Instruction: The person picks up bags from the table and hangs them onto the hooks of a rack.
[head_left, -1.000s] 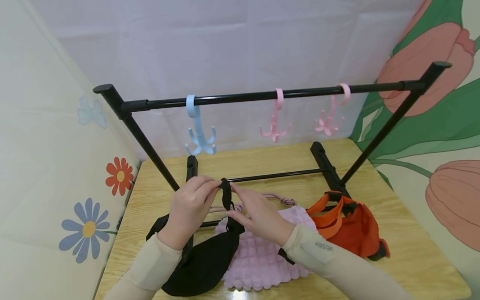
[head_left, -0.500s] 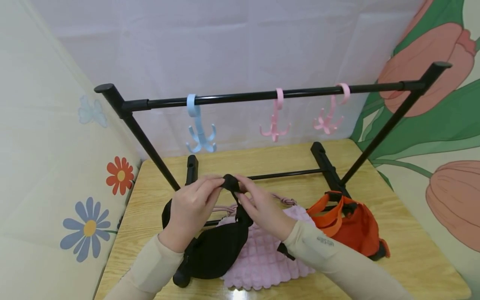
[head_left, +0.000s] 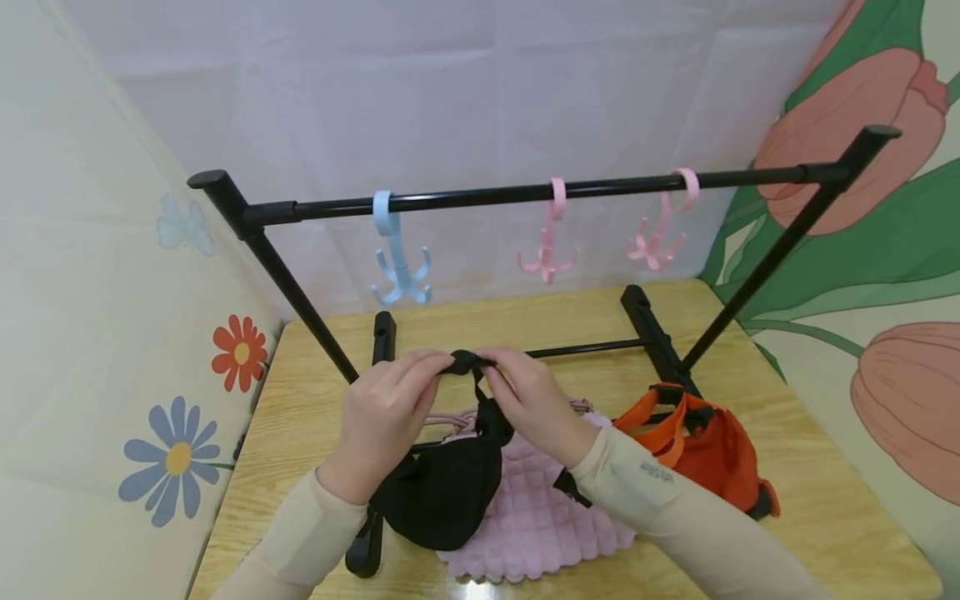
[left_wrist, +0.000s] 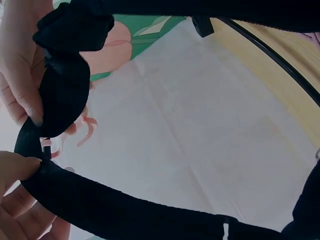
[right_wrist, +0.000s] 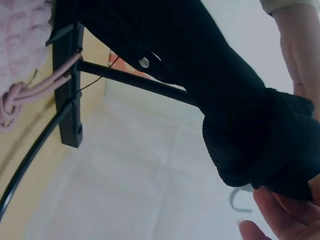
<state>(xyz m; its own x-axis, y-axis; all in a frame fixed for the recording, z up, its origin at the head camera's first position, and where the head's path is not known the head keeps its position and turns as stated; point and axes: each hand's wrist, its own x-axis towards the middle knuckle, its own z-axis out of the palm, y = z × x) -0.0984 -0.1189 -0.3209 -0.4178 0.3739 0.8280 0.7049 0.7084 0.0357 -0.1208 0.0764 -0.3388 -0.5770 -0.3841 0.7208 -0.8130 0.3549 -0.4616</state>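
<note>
A black fabric bag (head_left: 442, 492) hangs below my hands, overlapping a pale pink quilted bag (head_left: 540, 500). My left hand (head_left: 386, 412) pinches the black bag's strap (head_left: 463, 362) between thumb and fingers. On the strap's other side, my right hand (head_left: 542, 408) pinches it too, the hands a short gap apart. In the left wrist view the strap (left_wrist: 125, 202) makes a wide loop with a twisted bunch near the fingers. Dark folds of the bag (right_wrist: 240, 130) fill much of the right wrist view and partly cover the right fingers.
A black rack's bar (head_left: 465, 197) carries a blue hook (head_left: 401, 271) and two pink hooks, one central (head_left: 547, 254) and one farther right (head_left: 655, 244). An orange bag (head_left: 708, 458) lies on the wooden table (head_left: 825, 508) beside the right forearm. Printed walls flank both sides.
The black bag has risen and shifted right over the pink bag. The strap piece between my hands, first a hanging loop, now stretches roughly level. My right hand has moved slightly right.
</note>
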